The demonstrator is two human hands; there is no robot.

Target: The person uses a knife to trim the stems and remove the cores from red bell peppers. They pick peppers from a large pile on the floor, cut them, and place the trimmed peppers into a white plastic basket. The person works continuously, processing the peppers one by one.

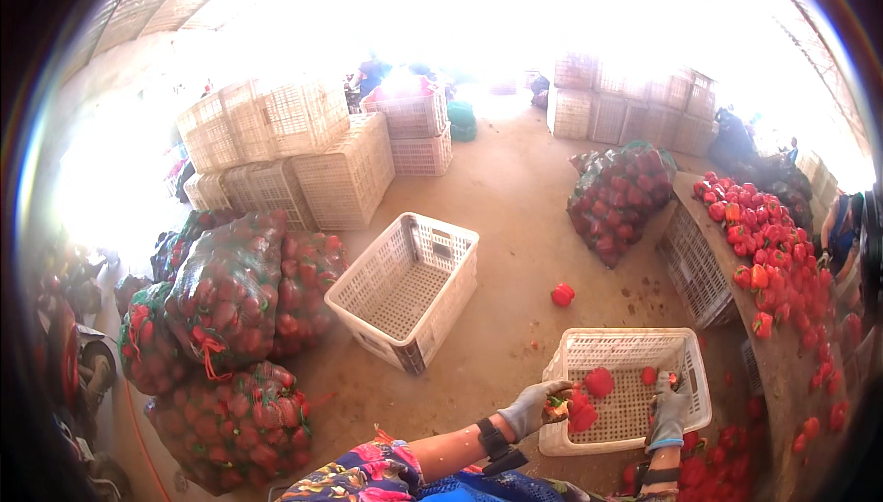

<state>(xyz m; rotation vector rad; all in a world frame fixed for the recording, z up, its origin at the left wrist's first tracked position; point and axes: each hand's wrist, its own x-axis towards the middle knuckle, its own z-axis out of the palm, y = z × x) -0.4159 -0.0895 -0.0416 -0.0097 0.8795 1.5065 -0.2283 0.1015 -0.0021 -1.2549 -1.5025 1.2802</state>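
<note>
My left hand [530, 410], in a grey glove, is closed on a red bell pepper with a yellow-green part [557, 406], over the left side of a white plastic crate [550, 442]. My right hand [670, 410], also gloved, is over the crate's right side. Its fingers are curled, and a small red and pale bit shows at their tips, too small to name. Between the hands, red bell peppers [600, 382] show against the crate's perforated floor. One smaller red pepper [649, 375] is close to my right fingertips.
A second white crate [405, 290] holds nothing. Green mesh sacks of red peppers [230, 290] are piled left; another sack [624, 199] stands ahead. Red peppers [773, 245] cover a sloping table [708, 235] at right, where another person works. Crate stacks [340, 171] stand behind. One pepper [562, 295] lies on the floor.
</note>
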